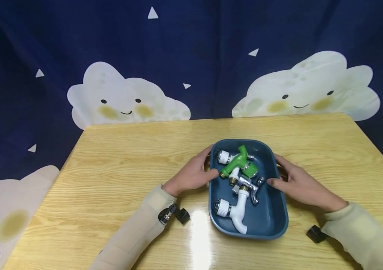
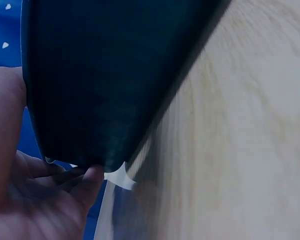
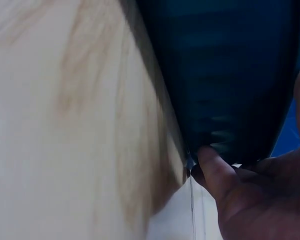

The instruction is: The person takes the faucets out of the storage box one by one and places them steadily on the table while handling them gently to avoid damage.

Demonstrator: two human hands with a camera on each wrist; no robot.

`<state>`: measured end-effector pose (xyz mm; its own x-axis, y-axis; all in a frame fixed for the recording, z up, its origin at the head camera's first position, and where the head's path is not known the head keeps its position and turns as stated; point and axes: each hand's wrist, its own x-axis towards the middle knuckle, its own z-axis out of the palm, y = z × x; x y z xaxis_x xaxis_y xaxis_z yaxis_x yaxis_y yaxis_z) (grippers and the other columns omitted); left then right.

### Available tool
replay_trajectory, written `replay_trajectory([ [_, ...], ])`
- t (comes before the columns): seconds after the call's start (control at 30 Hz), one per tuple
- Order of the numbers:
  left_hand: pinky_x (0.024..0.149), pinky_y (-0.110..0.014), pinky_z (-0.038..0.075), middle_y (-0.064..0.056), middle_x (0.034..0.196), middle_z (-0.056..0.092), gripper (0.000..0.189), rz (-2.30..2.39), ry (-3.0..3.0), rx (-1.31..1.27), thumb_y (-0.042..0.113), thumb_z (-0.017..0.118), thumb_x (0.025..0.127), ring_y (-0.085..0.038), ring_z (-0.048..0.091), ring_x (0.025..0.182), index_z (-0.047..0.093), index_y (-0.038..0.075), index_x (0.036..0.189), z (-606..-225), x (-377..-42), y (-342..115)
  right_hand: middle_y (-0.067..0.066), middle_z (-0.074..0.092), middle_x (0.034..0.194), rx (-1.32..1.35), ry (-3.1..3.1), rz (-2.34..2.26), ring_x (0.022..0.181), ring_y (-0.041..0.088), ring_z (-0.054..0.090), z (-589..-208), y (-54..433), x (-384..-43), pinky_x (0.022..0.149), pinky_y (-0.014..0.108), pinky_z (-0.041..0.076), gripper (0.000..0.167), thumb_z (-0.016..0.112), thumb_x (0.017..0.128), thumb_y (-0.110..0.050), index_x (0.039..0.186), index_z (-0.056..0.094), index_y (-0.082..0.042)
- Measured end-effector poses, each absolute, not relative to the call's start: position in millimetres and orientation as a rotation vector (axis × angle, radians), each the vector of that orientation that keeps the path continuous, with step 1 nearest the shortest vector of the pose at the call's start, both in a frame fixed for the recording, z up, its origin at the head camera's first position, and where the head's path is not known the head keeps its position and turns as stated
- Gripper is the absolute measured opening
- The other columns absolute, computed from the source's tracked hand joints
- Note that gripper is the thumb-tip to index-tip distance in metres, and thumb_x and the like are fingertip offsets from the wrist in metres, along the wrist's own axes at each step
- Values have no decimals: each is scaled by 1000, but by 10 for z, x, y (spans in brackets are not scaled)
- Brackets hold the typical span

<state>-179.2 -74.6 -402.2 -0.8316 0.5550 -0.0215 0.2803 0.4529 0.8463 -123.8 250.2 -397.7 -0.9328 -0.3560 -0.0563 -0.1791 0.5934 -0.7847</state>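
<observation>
A dark blue plastic basin (image 1: 266, 225) is between my hands, right of the table's middle. My left hand (image 1: 196, 170) grips its left side, thumb over the rim. On the right side, my right hand (image 1: 300, 184) holds the wall the same way. Inside lie a green tap (image 1: 238, 162), a white tap (image 1: 240, 210) nearest me, a small chrome tap (image 1: 247, 183) and another white-handled tap (image 1: 225, 156) partly covered by the green one. Both wrist views show fingers against the basin's outer wall (image 2: 105, 75). Whether its base touches the table cannot be told.
The wooden table (image 1: 127, 161) spreads out on both sides of the basin. A dark blue curtain (image 1: 205, 45) with cloud faces hangs behind the far edge. A small black wrist-mounted device (image 1: 316, 234) is by the right sleeve, and another (image 1: 182, 216) by the left.
</observation>
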Motion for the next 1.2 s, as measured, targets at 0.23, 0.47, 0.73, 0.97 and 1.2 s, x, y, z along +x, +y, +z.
replay_trajectory([
  [0.23,92,-32,50,-2,150,53,79,1357,2418,750,22,58,94,-15,60,94,22,25,165,-4040,-1781,-839,24,56,149,-495,2605,-1270,133,40,61,-3980,2423,-1262,88,17,54,79,66,99,-19,165,22,-12],
  [0.47,93,-34,51,-3,156,48,81,1370,2407,720,21,57,94,-17,59,95,19,24,166,-4060,-1764,-952,21,61,145,-536,2564,-1312,130,37,63,-4006,2331,-1283,87,20,58,79,66,98,-17,164,23,-12],
  [0.73,115,-44,43,1,164,39,82,1392,2392,687,17,57,93,-19,52,136,19,25,166,-4042,-1732,-1072,18,65,140,-558,2541,-1315,127,30,67,-4009,2222,-1303,88,20,57,82,67,97,-18,165,21,-10],
  [0.97,120,-44,39,0,166,37,82,1419,2370,670,14,56,92,-19,45,149,20,25,165,-4052,-1698,-1224,15,71,127,-563,2493,-1323,120,21,68,-3992,2101,-1308,85,20,57,85,68,96,-19,165,19,-11],
  [1.2,120,-45,38,-2,168,34,81,1449,2349,723,9,56,93,-22,44,150,20,23,165,-4063,-1673,-1321,5,72,107,-552,2484,-1320,97,11,68,-4007,2031,-1318,79,23,57,86,70,94,-17,165,21,-12],
])
